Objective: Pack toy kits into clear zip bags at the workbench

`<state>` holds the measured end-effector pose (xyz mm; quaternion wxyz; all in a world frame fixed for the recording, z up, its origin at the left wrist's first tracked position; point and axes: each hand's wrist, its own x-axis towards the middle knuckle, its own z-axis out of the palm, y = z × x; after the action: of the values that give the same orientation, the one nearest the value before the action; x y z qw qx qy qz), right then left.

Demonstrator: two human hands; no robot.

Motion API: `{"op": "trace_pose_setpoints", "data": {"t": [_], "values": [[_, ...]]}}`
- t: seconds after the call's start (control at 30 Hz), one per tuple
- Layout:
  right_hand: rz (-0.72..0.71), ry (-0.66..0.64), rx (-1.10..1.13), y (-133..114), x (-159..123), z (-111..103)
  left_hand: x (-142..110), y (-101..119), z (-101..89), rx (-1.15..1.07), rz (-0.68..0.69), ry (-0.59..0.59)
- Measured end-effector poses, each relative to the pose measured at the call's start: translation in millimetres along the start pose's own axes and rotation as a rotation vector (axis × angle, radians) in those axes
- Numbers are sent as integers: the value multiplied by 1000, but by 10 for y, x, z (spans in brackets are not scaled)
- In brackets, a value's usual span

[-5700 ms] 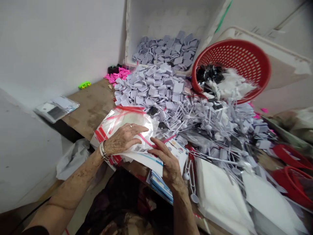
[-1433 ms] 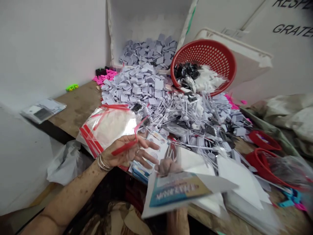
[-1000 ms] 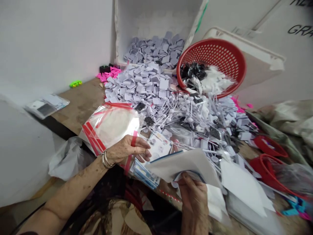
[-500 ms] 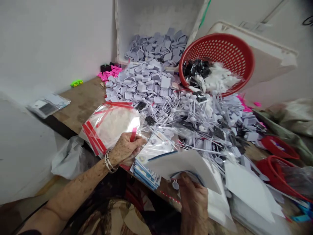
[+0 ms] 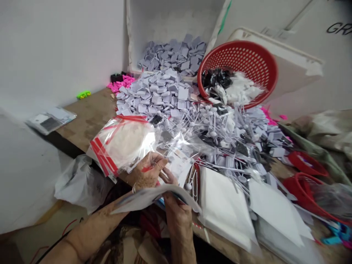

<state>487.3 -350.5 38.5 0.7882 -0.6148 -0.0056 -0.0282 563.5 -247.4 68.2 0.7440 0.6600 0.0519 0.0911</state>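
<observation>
My left hand (image 5: 147, 170) pinches the red-striped edge of a clear plastic bag (image 5: 180, 146) at the table's near edge. My right hand (image 5: 177, 214) grips a printed paper card (image 5: 143, 198), held flat just below and across my left wrist. Left of my left hand lies a stack of clear zip bags with red strips (image 5: 121, 143). More printed cards (image 5: 180, 168) lie under the lifted bag.
A heap of lilac plastic squares (image 5: 162, 95) and white stick-like pieces (image 5: 220, 124) covers the wooden table (image 5: 88, 117). A tilted red basket (image 5: 247, 62) holds black and white parts. White paper stacks (image 5: 224, 207) lie at the right; red rims (image 5: 305, 183) farther right.
My right hand carried the card leftward, from the white stacks to under my left wrist. My left hand lifted a clear bag off the stack and holds it spread over the cards.
</observation>
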Motion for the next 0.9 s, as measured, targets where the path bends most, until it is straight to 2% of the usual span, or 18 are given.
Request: {"op": "trace_pose_setpoints", "data": {"t": [0.13,0.23,0.33,0.4,0.47,0.53,0.6,0.67,0.8,0.9], "values": [[-96,12,-259,-21,31,-131,41,-186,-123,-59,43,-105],[-186,-84,-346,-126,45,-252,83,-258,-275,-42,207,-146],[-192,-229,-383,-232,58,-324,112,-216,-452,337,524,-112],[-172,-307,-375,-271,74,-356,129,-139,-546,651,735,-146],[-142,-358,-350,-277,95,-386,140,-62,-597,904,892,-275],[-105,-385,-310,-256,114,-415,142,-24,-601,1032,995,-428],[-81,-391,-250,-216,126,-444,129,-41,-565,1039,1058,-541],[-75,-386,-175,-167,131,-466,103,-96,-499,967,1086,-579],[-71,-372,-67,-87,127,-478,44,-184,-355,734,1091,-532],[-99,-340,-8,-86,119,-471,23,-157,-330,613,1056,-520]]}}
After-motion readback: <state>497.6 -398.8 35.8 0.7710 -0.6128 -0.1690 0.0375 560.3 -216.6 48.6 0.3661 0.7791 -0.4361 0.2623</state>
